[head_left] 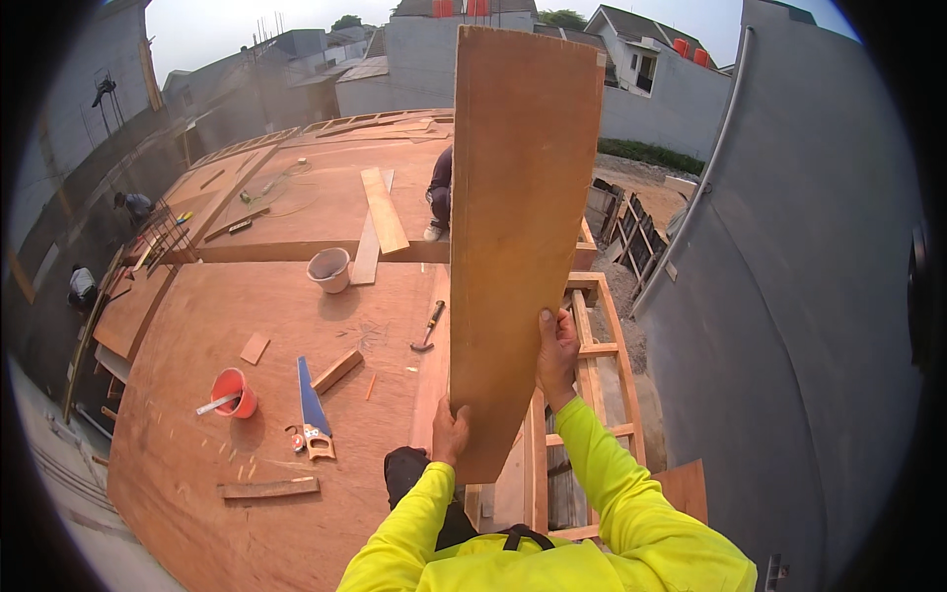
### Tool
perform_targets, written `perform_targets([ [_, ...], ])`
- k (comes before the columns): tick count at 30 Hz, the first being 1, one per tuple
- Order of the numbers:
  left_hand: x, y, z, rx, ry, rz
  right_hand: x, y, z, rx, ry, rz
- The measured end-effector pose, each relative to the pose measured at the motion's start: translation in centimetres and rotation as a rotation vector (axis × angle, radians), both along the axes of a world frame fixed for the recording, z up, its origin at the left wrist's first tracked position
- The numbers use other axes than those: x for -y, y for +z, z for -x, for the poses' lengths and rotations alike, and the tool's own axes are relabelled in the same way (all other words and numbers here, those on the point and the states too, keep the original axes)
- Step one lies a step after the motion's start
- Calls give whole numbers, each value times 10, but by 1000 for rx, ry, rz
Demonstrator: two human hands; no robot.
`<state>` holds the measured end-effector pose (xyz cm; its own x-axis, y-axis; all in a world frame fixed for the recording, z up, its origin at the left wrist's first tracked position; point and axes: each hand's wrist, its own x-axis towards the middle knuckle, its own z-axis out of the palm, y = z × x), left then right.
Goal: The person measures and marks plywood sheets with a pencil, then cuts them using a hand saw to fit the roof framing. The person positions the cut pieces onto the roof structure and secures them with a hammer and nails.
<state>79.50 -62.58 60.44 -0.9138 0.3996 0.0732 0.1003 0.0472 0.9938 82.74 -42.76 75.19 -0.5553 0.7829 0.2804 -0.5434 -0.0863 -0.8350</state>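
A long plywood board (523, 207) stands nearly upright in front of me, its far end reaching above the rooftops. My left hand (450, 435) is closed on its lower left edge. Higher up, my right hand (558, 357) grips the right edge with the thumb on the face toward me. Most of my fingers are hidden behind the board. Left of it, on the plywood deck (187, 424), lie a claw hammer (429, 326), a handsaw (312, 400) with a blue blade, a tape measure (297, 441) and a short wood block (337, 370).
An open timber frame (631, 395) runs along my right, beside a tall grey wall (789, 296). A red bucket (235, 395) and a pale bucket (329, 270) stand on the deck. Beyond the board, a crouching person (440, 192) is partly hidden. Other people work at far left.
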Motion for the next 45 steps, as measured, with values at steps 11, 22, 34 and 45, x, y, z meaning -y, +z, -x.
perform_targets([
  [11,-11,-24,-10,-32,177,21,-8,-24,-27,215,64,-246],
  [22,-66,-113,73,192,117,179,105,-307,-162,878,234,99],
  [34,-55,-326,123,257,68,507,147,-459,-107,1264,-203,98],
  [45,86,-400,-43,624,271,875,92,-591,-46,1156,-274,176],
])
